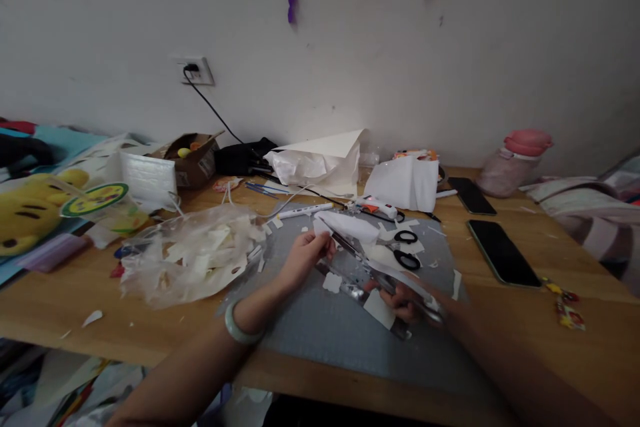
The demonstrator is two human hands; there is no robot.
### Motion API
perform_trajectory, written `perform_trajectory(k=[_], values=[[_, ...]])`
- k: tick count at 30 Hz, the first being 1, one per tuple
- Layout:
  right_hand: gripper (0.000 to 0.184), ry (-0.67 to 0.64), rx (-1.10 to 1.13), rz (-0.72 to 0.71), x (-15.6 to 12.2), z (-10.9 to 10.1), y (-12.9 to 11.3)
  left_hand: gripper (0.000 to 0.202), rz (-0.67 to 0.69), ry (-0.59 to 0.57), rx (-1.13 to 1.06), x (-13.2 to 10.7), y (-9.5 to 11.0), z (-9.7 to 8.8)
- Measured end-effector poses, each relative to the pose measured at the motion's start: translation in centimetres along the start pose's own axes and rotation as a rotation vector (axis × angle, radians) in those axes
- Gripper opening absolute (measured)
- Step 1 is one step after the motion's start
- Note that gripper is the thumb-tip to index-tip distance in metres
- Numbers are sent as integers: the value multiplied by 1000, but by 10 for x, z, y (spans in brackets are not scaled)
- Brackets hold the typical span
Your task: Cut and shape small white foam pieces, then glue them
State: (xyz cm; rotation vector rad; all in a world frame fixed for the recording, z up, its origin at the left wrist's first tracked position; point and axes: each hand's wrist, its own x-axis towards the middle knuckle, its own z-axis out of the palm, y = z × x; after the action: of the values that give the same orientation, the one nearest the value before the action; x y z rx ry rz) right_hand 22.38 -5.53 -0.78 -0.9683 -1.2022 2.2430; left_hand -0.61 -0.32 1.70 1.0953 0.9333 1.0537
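Observation:
My left hand [309, 255], with a pale bangle on its wrist, is closed, pinching the edge of a white paper piece [353, 227]. In my right hand [400, 299] is a large pair of metal scissors [383, 271], its blades pointing up and left to the paper beside my left fingers. Whether the blades are parted is hard to make out. Below them on the grey mat [320, 327] lie a small scalloped paper cutout [332, 282] and a cream paper piece [379, 310]. Black-handled scissors [406, 248] rest just beyond my right hand.
On the left, a clear plastic bag [195, 257] holds paper scraps, with a lidded drink cup [103, 207] behind it. Two phones [503, 252] and a pink-lidded bottle [515, 163] stand or lie at right. White papers [403, 183] and a marker [306, 211] are farther back.

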Motion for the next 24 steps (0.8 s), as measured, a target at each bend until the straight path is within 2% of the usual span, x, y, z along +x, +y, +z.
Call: perform_trajectory(k=[4,10,15,18,24], values=[[36,-66,76,-25,-2,1,-1,28,-1,-3,-4,0,-1,-1],[42,-40,3,-40,-6,4,-4,28,17,-2,12,0,-1,-3],[39,-16,0,-50,-6,6,-5,30,13,9,-34,1,-2,-2],[46,-40,19,-40,-8,6,-7,33,11,34,-32,2,-3,-1],[58,-43,10,-18,-6,-3,-1,34,24,-8,-42,0,-2,-2]])
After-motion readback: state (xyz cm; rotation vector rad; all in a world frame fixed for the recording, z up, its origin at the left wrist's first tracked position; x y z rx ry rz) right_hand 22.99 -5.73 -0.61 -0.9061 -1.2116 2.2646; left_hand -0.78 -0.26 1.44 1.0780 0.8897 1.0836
